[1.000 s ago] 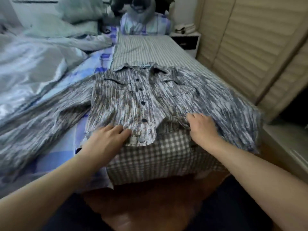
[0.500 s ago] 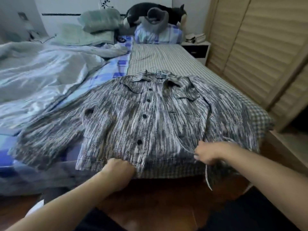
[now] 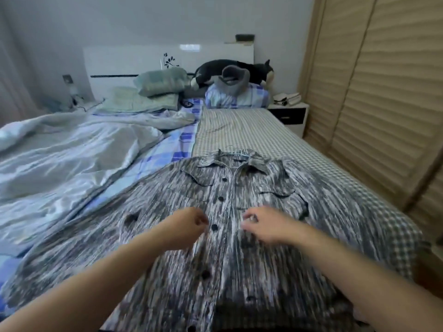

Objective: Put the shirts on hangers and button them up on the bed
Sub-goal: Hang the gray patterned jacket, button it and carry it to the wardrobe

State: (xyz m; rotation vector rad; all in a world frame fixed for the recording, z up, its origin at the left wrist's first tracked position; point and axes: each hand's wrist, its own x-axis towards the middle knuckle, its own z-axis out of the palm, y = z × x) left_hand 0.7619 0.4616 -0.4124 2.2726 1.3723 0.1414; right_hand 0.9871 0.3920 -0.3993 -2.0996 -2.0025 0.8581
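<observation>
A grey-and-white streaked shirt [image 3: 239,259] with dark buttons lies face up across the foot of the bed [image 3: 251,130], collar toward the headboard and sleeves spread out. My left hand [image 3: 187,227] is curled at the button placket, fingertips beside a dark button [image 3: 214,227] at mid-chest. My right hand [image 3: 263,226] pinches the fabric on the other side of the placket, thumb and forefinger closed. Both hands are blurred by motion. I cannot make out a hanger inside the collar.
A rumpled pale blue duvet [image 3: 67,159] covers the bed's left half. Pillows [image 3: 160,82], a plush dog [image 3: 235,70] and a grey garment sit at the headboard. A nightstand [image 3: 287,113] stands at the far right; louvred wardrobe doors [image 3: 383,104] run along the right.
Both hands left the shirt's hem and came up to mid-chest on either side of the placket. The shirt now lies flatter, and the view has tilted up and closer.
</observation>
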